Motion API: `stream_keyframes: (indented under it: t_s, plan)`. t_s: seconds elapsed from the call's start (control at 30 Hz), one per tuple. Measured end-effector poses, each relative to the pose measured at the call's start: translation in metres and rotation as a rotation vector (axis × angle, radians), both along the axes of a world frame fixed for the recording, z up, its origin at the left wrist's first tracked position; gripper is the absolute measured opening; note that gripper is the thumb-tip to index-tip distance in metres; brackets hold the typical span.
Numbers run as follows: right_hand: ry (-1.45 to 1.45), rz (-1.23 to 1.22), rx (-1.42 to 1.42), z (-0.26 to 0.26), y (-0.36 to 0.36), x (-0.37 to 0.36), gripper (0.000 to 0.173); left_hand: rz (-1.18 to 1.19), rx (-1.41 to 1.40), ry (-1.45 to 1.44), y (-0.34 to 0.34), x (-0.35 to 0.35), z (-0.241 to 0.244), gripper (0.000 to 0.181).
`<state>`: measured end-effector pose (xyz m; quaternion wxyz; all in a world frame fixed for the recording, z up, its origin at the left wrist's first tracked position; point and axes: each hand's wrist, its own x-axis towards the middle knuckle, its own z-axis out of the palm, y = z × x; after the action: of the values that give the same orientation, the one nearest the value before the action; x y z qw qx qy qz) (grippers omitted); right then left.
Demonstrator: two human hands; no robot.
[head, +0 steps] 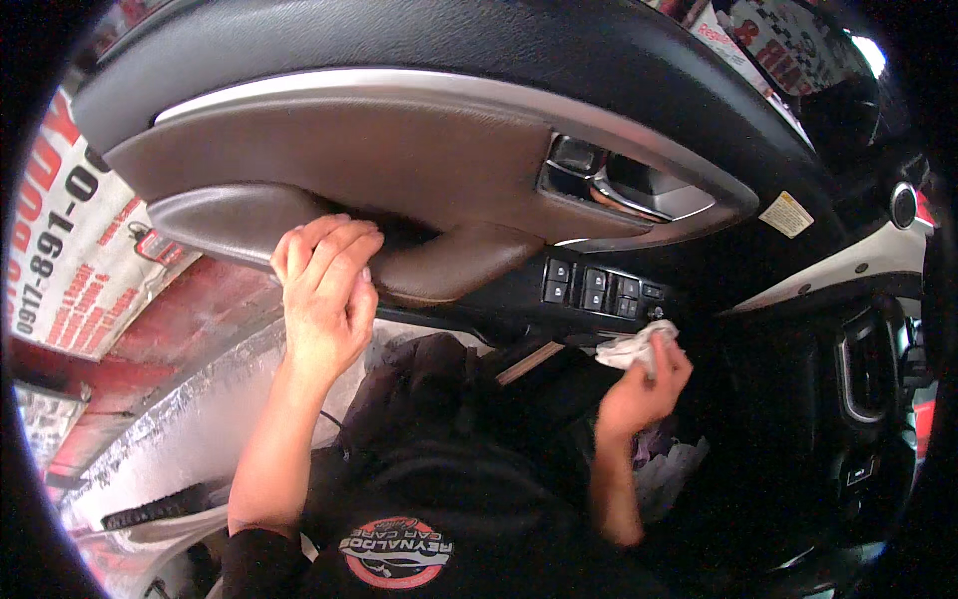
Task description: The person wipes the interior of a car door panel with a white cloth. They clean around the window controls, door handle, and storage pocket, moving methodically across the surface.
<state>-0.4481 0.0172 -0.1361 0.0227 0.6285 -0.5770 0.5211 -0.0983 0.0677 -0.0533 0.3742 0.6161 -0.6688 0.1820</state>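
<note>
The inside of an open car door fills the upper view, with a brown padded panel [337,150] framed by a silver trim strip [374,84]. My left hand [325,262] hooks its fingers over the brown armrest [217,217], at the hollow of the pull handle. In my right hand [647,389] is a crumpled white cloth [636,346], pinched between thumb and fingers. The cloth is just below the window switch panel [602,290]; whether it touches the door there I cannot tell. A chrome inner door handle [636,196] sits above the switches.
A dashboard side with a round air vent [902,206] lies at the right. A yellowish label [786,215] bears writing on the door's black trim. Beyond the door's left end are a banner [75,247] with writing and a pale concrete floor [194,404]. A plastic bag [670,472] lies low right.
</note>
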Motion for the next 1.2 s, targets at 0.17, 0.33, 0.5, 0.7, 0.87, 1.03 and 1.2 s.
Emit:
stream_keyframes:
  t_s: [0.17,0.33,0.5,0.7,0.87,1.03,1.2]
  plan:
    - [-0.035,0.575,-0.034,-0.024,0.033,0.103,0.044,0.021,0.021,0.022,0.002,0.001,0.0,0.031]
    - [-0.098,0.77,-0.056,-0.031,0.023,0.158,0.042,-0.031,0.047,0.06,0.002,-0.002,0.001,0.029]
    - [0.184,0.87,-0.399,0.012,0.013,0.158,0.026,-0.063,0.047,0.093,0.011,0.007,0.0,0.028]
    - [0.27,0.473,-0.079,0.016,0.019,0.05,0.029,-0.127,-0.049,0.213,0.048,-0.027,-0.013,0.043]
    - [-0.057,0.71,0.183,0.037,0.059,0.079,0.046,-0.496,0.531,1.263,0.056,-0.108,-0.044,0.059]
    - [0.284,1.071,0.088,0.062,0.049,0.097,0.057,-0.41,0.55,1.365,0.053,-0.078,-0.022,0.04]
    - [0.312,1.134,0.018,0.107,0.02,0.121,0.034,0.013,-0.216,0.859,0.088,0.03,0.0,0.042]
